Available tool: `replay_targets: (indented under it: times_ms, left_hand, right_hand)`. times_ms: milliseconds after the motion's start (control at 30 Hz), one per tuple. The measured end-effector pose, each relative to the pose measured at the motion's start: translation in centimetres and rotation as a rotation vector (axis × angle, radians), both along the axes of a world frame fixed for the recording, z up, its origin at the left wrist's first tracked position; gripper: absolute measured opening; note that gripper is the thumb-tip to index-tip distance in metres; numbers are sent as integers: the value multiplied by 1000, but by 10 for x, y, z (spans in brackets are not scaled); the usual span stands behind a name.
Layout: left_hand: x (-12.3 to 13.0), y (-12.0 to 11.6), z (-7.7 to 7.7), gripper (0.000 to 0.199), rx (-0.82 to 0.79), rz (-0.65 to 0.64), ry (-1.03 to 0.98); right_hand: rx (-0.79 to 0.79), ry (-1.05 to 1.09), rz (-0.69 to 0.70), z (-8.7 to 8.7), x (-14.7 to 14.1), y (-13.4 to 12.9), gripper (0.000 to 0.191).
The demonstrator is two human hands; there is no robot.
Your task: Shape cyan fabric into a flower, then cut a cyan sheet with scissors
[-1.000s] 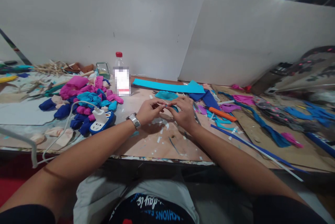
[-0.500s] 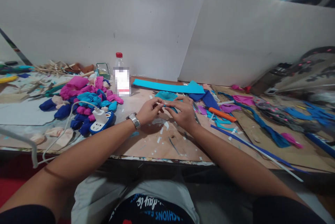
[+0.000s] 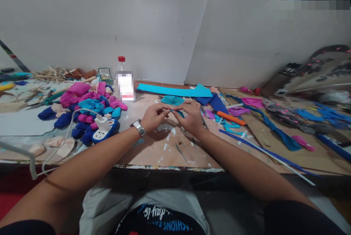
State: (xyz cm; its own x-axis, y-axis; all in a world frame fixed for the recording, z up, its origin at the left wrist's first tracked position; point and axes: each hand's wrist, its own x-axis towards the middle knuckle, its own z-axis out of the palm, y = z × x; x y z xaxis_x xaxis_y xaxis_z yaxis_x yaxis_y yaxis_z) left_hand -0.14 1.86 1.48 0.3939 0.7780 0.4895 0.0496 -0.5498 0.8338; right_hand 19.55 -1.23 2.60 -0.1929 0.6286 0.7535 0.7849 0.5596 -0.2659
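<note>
My left hand (image 3: 155, 116), with a metal watch on its wrist, and my right hand (image 3: 191, 116) meet at the fingertips over the middle of the table. Both pinch the edge of a teal crepe paper piece (image 3: 172, 100), whose ruffled part spreads out just beyond the fingers. Part of it is hidden behind my fingers. Behind my hands lies a long light-blue paper strip (image 3: 170, 90). An orange cutter (image 3: 231, 118) rests to the right of my right hand.
At the left are a pile of pink and blue paper bundles (image 3: 74, 94), a power socket (image 3: 105, 131) with a white cable, and a red-capped bottle (image 3: 125, 88). A brown cardboard sheet (image 3: 263, 136), blue strips and a thin white rod (image 3: 285, 165) lie at the right.
The view has shifted slightly. My left fingers have straightened a little and my fingertips have come closer together around the teal piece.
</note>
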Motion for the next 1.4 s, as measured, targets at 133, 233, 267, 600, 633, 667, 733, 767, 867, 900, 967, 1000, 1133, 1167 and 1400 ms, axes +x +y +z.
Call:
replay_targets:
  times_ms: [133, 233, 267, 600, 633, 667, 733, 767, 867, 900, 967, 1000, 1133, 1167, 1400]
  left_hand:
    - [1, -1, 1, 27, 42, -6, -24]
    - [2, -2, 1, 29, 7, -20, -60]
    - [2, -2, 1, 30, -12, -25, -71]
    - [2, 2, -1, 36, -185, -45, -69]
    - [1, 3, -2, 38, -191, -38, -62]
    - [1, 4, -2, 39, -195, -31, -55]
    - [0, 5, -3, 40, -187, -18, -41]
    - [0, 5, -3, 39, -179, -18, -36]
    - [1, 3, -2, 38, -153, -27, -30]
    - [1, 2, -1, 37, -144, -30, -27]
    - [2, 1, 0, 37, -128, -43, -24]
    - [2, 0, 0, 37, -122, -54, -30]
    - [1, 1, -1, 39, -135, -66, -54]
    - [1, 2, -1, 40, -145, -56, -53]
    - [1, 3, -1, 40, -216, -14, -78]
  right_hand:
    - [5, 2, -6, 1, -1, -1, 11]
    - [2, 11, 1, 1, -1, -1, 13]
    - [-2, 14, 1, 1, -1, -1, 13]
    - [-7, 30, 27, 2, -5, -3, 17]
    - [-6, 29, 28, 2, -5, -3, 16]
    - [-3, 28, 28, 3, -5, -4, 16]
    - [-1, 22, 24, 3, -5, -5, 15]
    - [0, 17, 21, 3, -5, -5, 14]
    - [0, 5, 19, 3, -4, -4, 12]
    - [0, 5, 19, 3, -3, -4, 11]
    - [-6, 10, 18, 2, -2, -2, 12]
    - [-10, 11, 17, 2, -2, -2, 12]
    - [-13, 1, 11, 2, -2, -1, 15]
    - [-15, -3, 10, 2, -2, -1, 16]
    - [-34, -19, 29, 4, -2, -1, 23]
